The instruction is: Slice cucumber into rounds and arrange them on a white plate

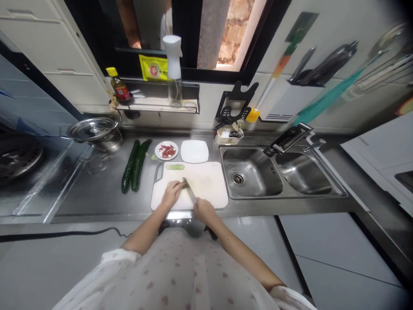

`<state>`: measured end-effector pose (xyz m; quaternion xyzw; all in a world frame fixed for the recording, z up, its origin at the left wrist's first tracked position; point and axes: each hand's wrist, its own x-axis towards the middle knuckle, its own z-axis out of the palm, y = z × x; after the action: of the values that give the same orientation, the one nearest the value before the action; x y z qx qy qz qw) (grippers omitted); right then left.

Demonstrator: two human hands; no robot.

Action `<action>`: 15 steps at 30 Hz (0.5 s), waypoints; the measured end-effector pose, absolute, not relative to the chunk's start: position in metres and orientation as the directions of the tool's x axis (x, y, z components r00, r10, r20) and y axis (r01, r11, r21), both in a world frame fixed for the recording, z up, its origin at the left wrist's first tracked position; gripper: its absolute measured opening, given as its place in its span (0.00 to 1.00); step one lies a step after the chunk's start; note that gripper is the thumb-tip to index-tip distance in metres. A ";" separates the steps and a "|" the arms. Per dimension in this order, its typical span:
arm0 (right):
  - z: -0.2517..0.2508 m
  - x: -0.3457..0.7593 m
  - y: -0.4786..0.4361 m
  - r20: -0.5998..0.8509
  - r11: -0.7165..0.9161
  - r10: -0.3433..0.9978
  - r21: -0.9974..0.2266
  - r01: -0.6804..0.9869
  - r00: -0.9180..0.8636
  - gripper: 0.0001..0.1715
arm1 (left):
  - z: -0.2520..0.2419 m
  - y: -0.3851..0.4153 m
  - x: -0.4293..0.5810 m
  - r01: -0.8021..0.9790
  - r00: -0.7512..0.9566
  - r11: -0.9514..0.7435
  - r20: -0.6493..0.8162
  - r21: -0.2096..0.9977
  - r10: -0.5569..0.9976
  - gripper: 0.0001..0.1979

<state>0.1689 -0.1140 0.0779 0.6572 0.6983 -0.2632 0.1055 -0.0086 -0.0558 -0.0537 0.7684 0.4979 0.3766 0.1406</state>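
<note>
My right hand point(204, 211) is closed round the handle of a kitchen knife point(190, 191), its blade angled up and to the left over the white cutting board point(213, 181). Just left of the blade, the fingers of my left hand point(172, 193) press together on a small piece of cucumber point(185, 184), mostly hidden by fingers and blade. A row of overlapping cucumber slices point(175, 167) lies at the board's upper left. Two whole cucumbers point(138, 165) rest side by side on the counter left of the board.
Behind the board stand a plate of chopped red bits point(167, 150) and a white square plate point(194, 151). A double sink point(251, 172) with a faucet point(288, 138) is to the right. A lidded steel pot point(97, 133) sits at left, below a shelf point(155, 105) with bottles.
</note>
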 end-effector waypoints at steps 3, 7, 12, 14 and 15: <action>0.076 0.168 -0.110 -0.501 -0.013 0.859 -0.227 0.974 -0.105 0.18 | -0.053 -0.056 -0.009 0.659 0.218 -0.467 0.443 0.590 0.869 0.14; 0.074 0.165 -0.102 -0.493 -0.012 0.861 -0.258 0.966 -0.122 0.18 | -0.052 -0.056 -0.010 0.655 0.231 -0.474 0.441 0.589 0.867 0.14; 0.074 0.157 -0.086 -0.494 -0.017 0.860 -0.277 0.961 -0.127 0.17 | -0.051 -0.056 -0.010 0.651 0.254 -0.478 0.424 0.590 0.869 0.14; 0.074 0.153 -0.079 -0.480 -0.011 0.867 -0.283 0.959 -0.132 0.17 | -0.051 -0.057 -0.010 0.649 0.257 -0.481 0.425 0.590 0.868 0.14; 0.074 0.151 -0.077 -0.472 -0.008 0.871 -0.287 0.958 -0.135 0.18 | -0.051 -0.057 -0.010 0.648 0.257 -0.481 0.424 0.591 0.868 0.14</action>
<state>0.1511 -0.0765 0.0737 0.6531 0.7001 -0.2779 0.0779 -0.0097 -0.0570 -0.0508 0.7785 0.4868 0.3666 0.1503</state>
